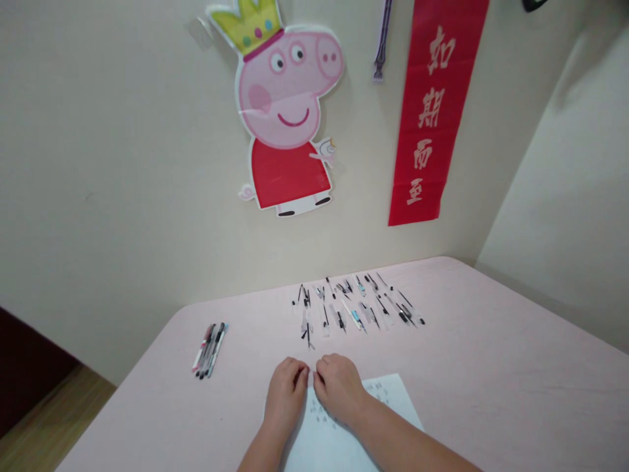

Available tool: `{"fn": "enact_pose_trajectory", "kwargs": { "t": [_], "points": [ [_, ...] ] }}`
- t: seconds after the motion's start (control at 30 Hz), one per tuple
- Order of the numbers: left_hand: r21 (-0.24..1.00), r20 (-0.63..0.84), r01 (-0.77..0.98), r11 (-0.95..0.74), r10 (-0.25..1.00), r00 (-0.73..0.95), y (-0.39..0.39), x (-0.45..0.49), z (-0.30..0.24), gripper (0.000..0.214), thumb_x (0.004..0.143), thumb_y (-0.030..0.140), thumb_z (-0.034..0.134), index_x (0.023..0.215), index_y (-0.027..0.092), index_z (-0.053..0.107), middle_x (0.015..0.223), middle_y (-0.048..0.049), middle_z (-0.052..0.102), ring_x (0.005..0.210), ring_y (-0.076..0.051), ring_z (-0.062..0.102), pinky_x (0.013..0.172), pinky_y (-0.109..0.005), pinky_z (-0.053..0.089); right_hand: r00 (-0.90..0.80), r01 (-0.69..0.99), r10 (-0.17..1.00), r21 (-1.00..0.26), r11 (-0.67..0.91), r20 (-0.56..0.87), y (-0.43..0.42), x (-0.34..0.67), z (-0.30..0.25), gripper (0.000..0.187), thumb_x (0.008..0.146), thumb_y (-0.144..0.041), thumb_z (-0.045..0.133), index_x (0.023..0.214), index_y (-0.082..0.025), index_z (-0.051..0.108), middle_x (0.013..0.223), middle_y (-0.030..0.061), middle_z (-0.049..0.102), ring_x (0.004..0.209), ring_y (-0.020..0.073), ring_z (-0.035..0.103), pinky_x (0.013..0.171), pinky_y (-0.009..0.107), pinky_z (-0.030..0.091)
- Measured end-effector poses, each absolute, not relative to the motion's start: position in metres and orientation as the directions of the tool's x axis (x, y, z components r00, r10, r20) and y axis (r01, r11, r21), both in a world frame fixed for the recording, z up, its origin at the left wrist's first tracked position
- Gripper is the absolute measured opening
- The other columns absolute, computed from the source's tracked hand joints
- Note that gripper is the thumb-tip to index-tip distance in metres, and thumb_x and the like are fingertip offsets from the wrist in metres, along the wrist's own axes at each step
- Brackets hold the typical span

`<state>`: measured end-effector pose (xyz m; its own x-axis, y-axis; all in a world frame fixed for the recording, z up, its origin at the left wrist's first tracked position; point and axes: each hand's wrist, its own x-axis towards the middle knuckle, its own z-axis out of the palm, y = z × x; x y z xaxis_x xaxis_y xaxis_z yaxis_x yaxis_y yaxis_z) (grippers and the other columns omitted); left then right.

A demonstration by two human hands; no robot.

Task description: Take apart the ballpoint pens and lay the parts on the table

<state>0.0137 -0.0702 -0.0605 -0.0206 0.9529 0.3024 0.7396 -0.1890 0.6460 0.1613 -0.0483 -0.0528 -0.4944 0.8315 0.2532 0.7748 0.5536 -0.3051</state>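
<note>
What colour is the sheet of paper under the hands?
The sheet of paper is pale bluish white with small grey markings, seen best in the head view.

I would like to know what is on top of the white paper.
Small dark marks, like handwriting, show on the white paper. The left hand and right hand are over its far edge, and the right forearm crosses it. Any marks beneath them are covered.

The wall bears a pig cutout and red banner.
</note>
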Motion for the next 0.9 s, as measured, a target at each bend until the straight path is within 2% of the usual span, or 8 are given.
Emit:
{"fn": "enact_pose_trajectory", "kwargs": {
  "t": [0.23,0.9],
  "points": [
    [0.655,0.294,0.734,-0.178,0.955,-0.03,-0.0723,0.0139,-0.0587,0.021,0.083,0.024,0.045,0.071,0.02,0.062,0.075,-0.0058,0.063,0.075,-0.021,0.059,0.071,-0.034,0.045,-0.481,0.774,0.841,-0.331,0.54,0.247,-0.0488,0.1607,-0.0561,0.015,0.085,-0.015,0.049,0.079,-0.017,0.063,0.08,0.0044,0.064,0.078,0.0173,0.058,0.071,0.027,0.036],
    [0.659,0.303,0.729,-0.185,0.952,-0.033,-0.0756,0.0134,-0.0595,0.023,0.084,0.024,0.043,0.073,0.02,0.064,0.076,-0.0056,0.063,0.077,-0.021,0.06,0.073,-0.034,0.046,-0.518,0.767,0.825,-0.305,0.565,0.225,-0.0497,0.1612,-0.0518,0.013,0.086,-0.014,0.047,0.085,-0.017,0.06,0.085,0.0048,0.063,0.081,0.0177,0.057,0.071,0.028,0.037]
  ]
}}
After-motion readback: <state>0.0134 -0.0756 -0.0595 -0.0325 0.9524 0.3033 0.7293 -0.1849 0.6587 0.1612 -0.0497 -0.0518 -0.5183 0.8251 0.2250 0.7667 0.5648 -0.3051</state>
